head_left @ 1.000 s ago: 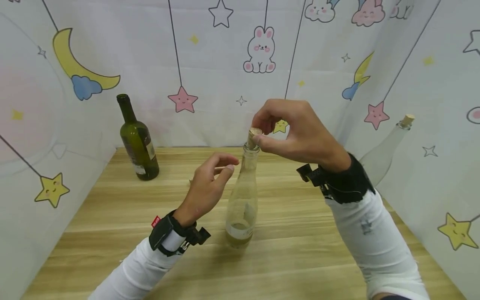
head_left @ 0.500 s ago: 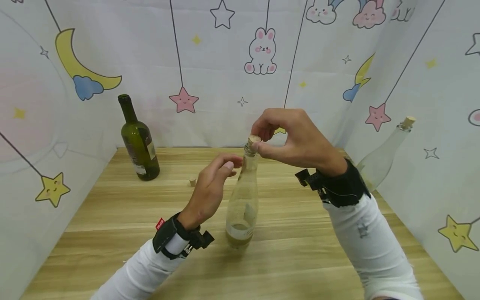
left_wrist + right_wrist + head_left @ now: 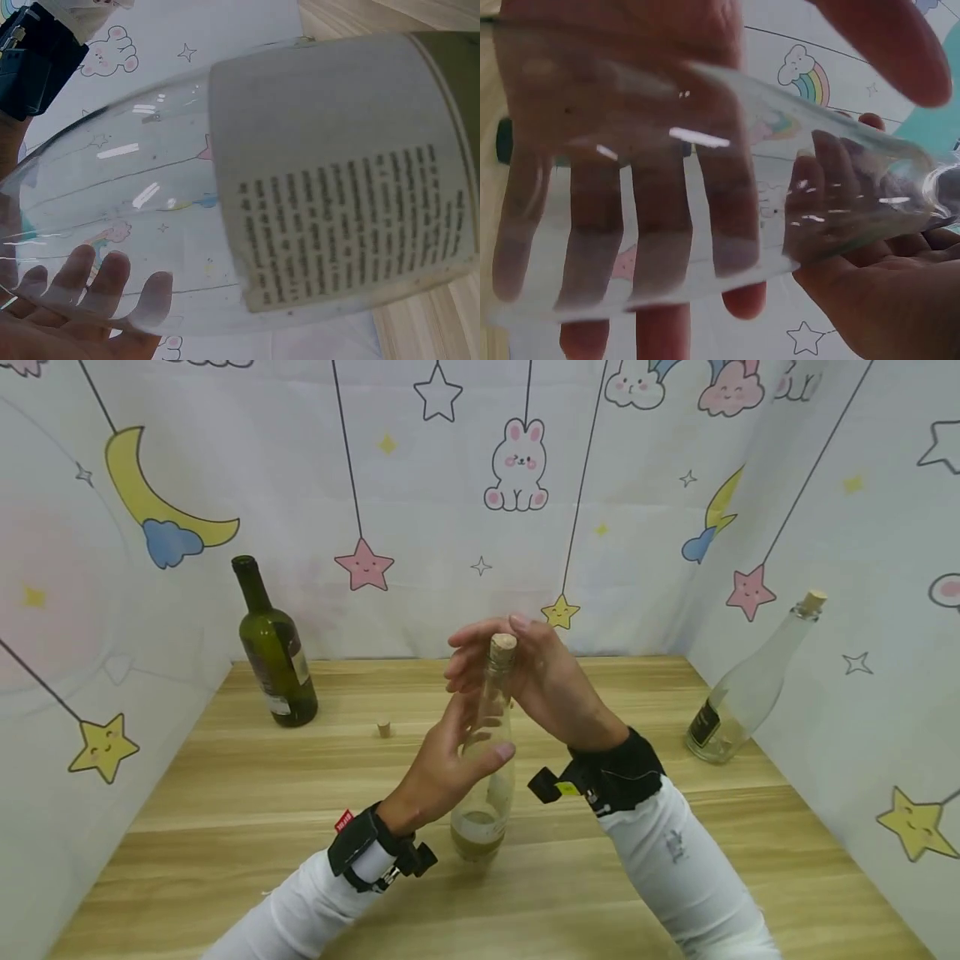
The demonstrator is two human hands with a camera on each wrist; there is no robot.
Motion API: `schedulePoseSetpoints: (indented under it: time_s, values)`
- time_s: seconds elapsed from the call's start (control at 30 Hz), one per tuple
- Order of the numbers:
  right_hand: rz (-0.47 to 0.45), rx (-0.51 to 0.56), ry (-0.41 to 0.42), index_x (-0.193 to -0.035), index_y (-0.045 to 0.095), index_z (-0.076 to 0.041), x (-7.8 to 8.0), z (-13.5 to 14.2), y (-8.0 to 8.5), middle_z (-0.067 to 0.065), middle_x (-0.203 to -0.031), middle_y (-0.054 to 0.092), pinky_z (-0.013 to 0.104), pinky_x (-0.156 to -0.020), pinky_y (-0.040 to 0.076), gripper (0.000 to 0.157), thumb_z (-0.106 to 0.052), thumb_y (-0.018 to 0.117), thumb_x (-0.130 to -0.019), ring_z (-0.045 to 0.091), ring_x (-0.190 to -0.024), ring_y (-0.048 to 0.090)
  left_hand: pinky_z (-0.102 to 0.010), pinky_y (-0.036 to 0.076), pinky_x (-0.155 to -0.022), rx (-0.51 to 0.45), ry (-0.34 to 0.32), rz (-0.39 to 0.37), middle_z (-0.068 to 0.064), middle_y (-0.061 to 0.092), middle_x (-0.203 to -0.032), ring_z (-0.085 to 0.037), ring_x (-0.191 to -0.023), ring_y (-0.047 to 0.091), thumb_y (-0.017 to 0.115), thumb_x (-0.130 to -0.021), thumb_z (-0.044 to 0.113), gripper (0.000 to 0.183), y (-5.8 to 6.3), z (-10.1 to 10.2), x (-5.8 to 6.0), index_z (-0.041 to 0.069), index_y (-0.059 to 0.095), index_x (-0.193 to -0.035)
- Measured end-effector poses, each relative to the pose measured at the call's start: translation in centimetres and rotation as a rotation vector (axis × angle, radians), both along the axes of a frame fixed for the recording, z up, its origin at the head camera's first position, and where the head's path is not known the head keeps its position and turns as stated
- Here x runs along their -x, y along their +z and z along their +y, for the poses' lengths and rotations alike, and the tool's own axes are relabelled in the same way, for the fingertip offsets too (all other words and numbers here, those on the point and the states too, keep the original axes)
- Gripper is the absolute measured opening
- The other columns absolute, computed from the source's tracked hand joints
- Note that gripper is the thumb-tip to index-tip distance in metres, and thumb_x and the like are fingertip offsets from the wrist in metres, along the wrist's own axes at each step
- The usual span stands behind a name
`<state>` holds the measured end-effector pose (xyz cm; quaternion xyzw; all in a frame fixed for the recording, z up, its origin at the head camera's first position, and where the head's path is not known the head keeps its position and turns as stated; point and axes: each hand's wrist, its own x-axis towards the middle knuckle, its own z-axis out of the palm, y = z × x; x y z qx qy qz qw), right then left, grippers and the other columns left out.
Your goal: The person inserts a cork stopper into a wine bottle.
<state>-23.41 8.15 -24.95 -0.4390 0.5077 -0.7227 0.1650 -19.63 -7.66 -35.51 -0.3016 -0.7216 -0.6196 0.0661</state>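
A clear glass bottle (image 3: 477,814) stands upright at the middle of the table, with a cork (image 3: 502,648) sticking up from its mouth. Beside its upper body is my left hand (image 3: 431,777), thumb in front and straight fingers behind, as seen through the glass in the right wrist view. My right hand (image 3: 555,693) is behind and beside the neck, fingers loosely bent and off the cork; contact with the glass is unclear. A printed label (image 3: 330,180) fills much of the left wrist view.
A dark green wine bottle (image 3: 279,664) stands at the back left. On the table behind my left hand lies a small loose cork (image 3: 384,729). Another clear bottle (image 3: 750,693) with a cork stands at the right edge. Patterned curtains (image 3: 427,485) surround the wooden table (image 3: 600,877).
My right hand pushed the cork down a little, then let go and dropped beside the neck. My left hand moved right and down to the bottle's body.
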Motion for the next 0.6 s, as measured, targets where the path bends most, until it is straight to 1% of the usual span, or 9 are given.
schedulePoseSetpoints:
  time_s: [0.1, 0.13, 0.17, 0.23, 0.3, 0.37, 0.4, 0.5, 0.6]
  values:
    - [-0.02, 0.01, 0.017, -0.112, 0.066, 0.001, -0.1, -0.2, -0.5, 0.01, -0.09, 0.073, 0.039, -0.09, 0.055, 0.056, -0.039, 0.028, -0.106, 0.026, -0.088, 0.069, -0.059, 0.045, -0.107, 0.011, 0.011, 0.002, -0.007, 0.05, -0.145, -0.03, -0.13, 0.051, 0.069, -0.093, 0.02, 0.071, -0.4, 0.4, 0.1, 0.028, 0.029, -0.152]
    - [-0.029, 0.008, 0.018, -0.108, 0.067, 0.001, -0.1, -0.2, -0.6, 0.01, -0.087, 0.073, 0.038, -0.087, 0.056, 0.057, -0.04, 0.028, -0.106, 0.025, -0.085, 0.068, -0.057, 0.047, -0.105, 0.025, 0.025, 0.009, -0.006, 0.051, -0.144, -0.028, -0.127, 0.054, 0.07, -0.092, 0.019, 0.076, -0.5, 0.5, 0.2, 0.03, 0.026, -0.153]
    - [-0.039, 0.002, 0.019, -0.104, 0.067, 0.0, -0.2, -0.3, -0.7, 0.009, -0.083, 0.072, 0.037, -0.084, 0.056, 0.057, -0.041, 0.028, -0.105, 0.025, -0.081, 0.067, -0.056, 0.049, -0.104, 0.038, 0.033, 0.023, -0.006, 0.054, -0.14, -0.027, -0.124, 0.056, 0.07, -0.092, 0.017, 0.075, -0.6, 0.7, 0.3, 0.03, 0.028, -0.153]
    - [-0.048, -0.017, 0.019, -0.095, 0.066, -0.002, -0.2, -0.4, -0.9, 0.007, -0.075, 0.068, 0.035, -0.076, 0.056, 0.056, -0.042, 0.027, -0.105, 0.024, -0.074, 0.065, -0.051, 0.054, -0.099, 0.074, 0.056, 0.056, -0.006, 0.06, -0.131, -0.022, -0.116, 0.061, 0.071, -0.093, 0.016, 0.068, -0.8, 0.9, 0.4, 0.027, 0.035, -0.15]
    - [-0.052, -0.036, 0.011, -0.086, 0.062, -0.004, -0.3, -0.5, -1.1, 0.006, -0.067, 0.062, 0.032, -0.067, 0.054, 0.055, -0.042, 0.027, -0.104, 0.022, -0.065, 0.062, -0.046, 0.058, -0.094, 0.105, 0.074, 0.075, -0.006, 0.065, -0.121, -0.019, -0.108, 0.067, 0.07, -0.094, 0.017, 0.055, -1.0, 1.0, 0.4, 0.022, 0.045, -0.142]
    - [-0.051, -0.041, 0.003, -0.079, 0.058, -0.005, -0.4, -0.7, -1.3, 0.004, -0.061, 0.055, 0.031, -0.06, 0.052, 0.053, -0.041, 0.028, -0.103, 0.022, -0.057, 0.056, -0.044, 0.06, -0.09, 0.121, 0.084, 0.08, -0.006, 0.067, -0.112, -0.019, -0.103, 0.07, 0.069, -0.095, 0.017, 0.039, -1.1, 1.1, 0.4, 0.018, 0.053, -0.13]
    - [-0.047, -0.039, -0.002, -0.077, 0.056, -0.005, -0.4, -0.9, -1.4, 0.003, -0.06, 0.052, 0.03, -0.058, 0.051, 0.052, -0.04, 0.028, -0.103, 0.022, -0.054, 0.053, -0.042, 0.061, -0.088, 0.127, 0.091, 0.076, -0.005, 0.068, -0.11, -0.019, -0.102, 0.071, 0.069, -0.096, 0.017, 0.034, -1.1, 1.1, 0.3, 0.016, 0.055, -0.126]
    - [-0.055, -0.024, -0.013, -0.072, 0.053, -0.007, -0.5, -1.2, -1.6, 0.001, -0.056, 0.047, 0.027, -0.053, 0.05, 0.049, -0.037, 0.029, -0.103, 0.021, -0.049, 0.044, -0.042, 0.061, -0.087, 0.127, 0.094, 0.062, -0.005, 0.068, -0.108, -0.021, -0.103, 0.071, 0.068, -0.096, 0.018, 0.032, -1.1, 1.0, 0.2, 0.015, 0.054, -0.124]
    - [-0.065, -0.011, -0.028, -0.071, 0.052, -0.008, -0.5, -1.4, -1.6, 0.0, -0.055, 0.046, 0.027, -0.052, 0.049, 0.045, -0.032, 0.029, -0.102, 0.02, -0.048, 0.042, -0.045, 0.06, -0.089, 0.12, 0.086, 0.065, -0.01, 0.068, -0.111, -0.023, -0.104, 0.07, 0.068, -0.096, 0.015, 0.035, -1.1, 1.0, 0.2, 0.013, 0.051, -0.127]
